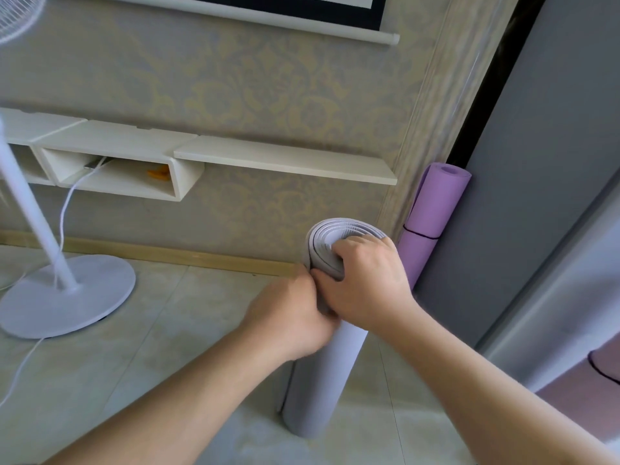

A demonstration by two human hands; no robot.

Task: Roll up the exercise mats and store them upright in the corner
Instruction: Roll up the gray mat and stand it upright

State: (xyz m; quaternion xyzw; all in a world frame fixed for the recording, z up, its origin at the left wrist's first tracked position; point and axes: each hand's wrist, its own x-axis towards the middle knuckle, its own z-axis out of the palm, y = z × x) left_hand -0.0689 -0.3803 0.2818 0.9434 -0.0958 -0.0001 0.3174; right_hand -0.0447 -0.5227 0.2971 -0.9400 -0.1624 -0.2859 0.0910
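A rolled grey mat (pixel 320 374), standing upright on the floor (pixel 174 330) at centre frame, is gripped near its top by the left hand (pixel 295 317) and right hand (pixel 365 280), with a rolled purple mat (pixel 432 209) propped in the corner at two o'clock.

At centre, the rolled mat (pixel 318 380) is pale grey. The rolled mat in the corner (pixel 432 209), at centre right, is purple with a thin dark band. The wallpaper (pixel 235 85) is grey-beige with a yellowish damask pattern. The shelf (pixel 285 159) and the fan base (pixel 67 293), at left, are white.
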